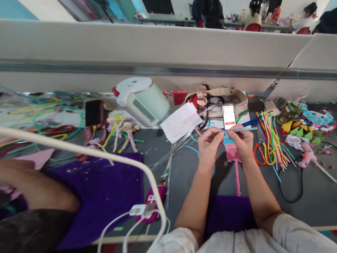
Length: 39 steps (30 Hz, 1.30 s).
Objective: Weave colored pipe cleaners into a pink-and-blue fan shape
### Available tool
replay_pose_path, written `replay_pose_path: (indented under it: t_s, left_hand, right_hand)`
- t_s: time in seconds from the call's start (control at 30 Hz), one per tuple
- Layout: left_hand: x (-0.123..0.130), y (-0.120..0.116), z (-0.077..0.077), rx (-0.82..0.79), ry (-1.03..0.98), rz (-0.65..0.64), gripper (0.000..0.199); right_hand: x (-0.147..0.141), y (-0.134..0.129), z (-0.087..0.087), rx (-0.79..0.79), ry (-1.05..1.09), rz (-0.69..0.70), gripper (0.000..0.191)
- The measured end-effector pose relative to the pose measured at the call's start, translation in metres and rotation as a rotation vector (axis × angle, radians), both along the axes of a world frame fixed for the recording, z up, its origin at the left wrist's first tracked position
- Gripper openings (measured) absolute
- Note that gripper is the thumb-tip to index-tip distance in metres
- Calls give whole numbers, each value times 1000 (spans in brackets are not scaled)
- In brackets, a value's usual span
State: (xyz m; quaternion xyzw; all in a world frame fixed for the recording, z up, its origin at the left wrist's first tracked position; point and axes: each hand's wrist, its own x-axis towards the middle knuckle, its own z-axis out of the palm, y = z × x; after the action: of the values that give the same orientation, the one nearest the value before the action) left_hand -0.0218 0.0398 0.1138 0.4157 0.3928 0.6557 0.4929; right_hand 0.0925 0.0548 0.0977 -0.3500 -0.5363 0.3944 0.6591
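My left hand (210, 144) and my right hand (242, 142) are close together over the table, thumbs and forefingers pinched. Between them runs a light blue pipe cleaner (247, 130), its end sticking out past my right hand. Just below my fingers is a flat piece of blue and pink pipe cleaner rows (232, 151). A single pink pipe cleaner (237, 180) trails from it toward me. Beyond my hands stands a phone (229, 119) with a lit screen. My fingers partly hide the blue rows.
Scissors (259, 154) and a bundle of coloured pipe cleaners (273, 140) lie to the right, near a pink glue gun (306, 156). A white kettle (143, 100), a written paper (181, 123) and a beige bag (240, 100) stand behind. A white cable (110, 154) and another person's arm (37, 186) are left.
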Motion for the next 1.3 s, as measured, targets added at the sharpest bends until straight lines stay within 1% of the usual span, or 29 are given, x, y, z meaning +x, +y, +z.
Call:
replay_pose_path:
  t_s: [0.1,0.2,0.4,0.47,0.63,0.83,0.93,1.13,1.3]
  left_hand:
    - [2,-1,0,10,-24,27,23]
    - [3,-2,0,-5,-68,36,24]
    - [7,-3,0,-56,-171,8,22]
    - [8,-3,1,-61,-176,0,21]
    - [6,-4,4,-74,-175,-46,18]
    - [1,-2,4,-58,-205,-83,12]
    - [-1,-1,3,-77,-201,-96,12]
    - [-3,-1,4,-121,-187,-133,14]
    - [-2,-1,6,-156,-209,-172,15]
  right_hand:
    - [-10,-1,-3,-53,91,0,19]
    - [-18,-3,-3,-102,161,29,21]
    - [-22,-5,3,-199,326,171,25]
    - [-21,-4,4,-216,330,209,25]
    - [-19,-4,5,-269,346,238,28]
    - [-16,-5,8,-296,417,338,24]
    - [-13,-5,10,-317,410,353,25]
    - [-7,-3,11,-345,397,329,24]
    - [-4,-3,10,-355,401,391,23]
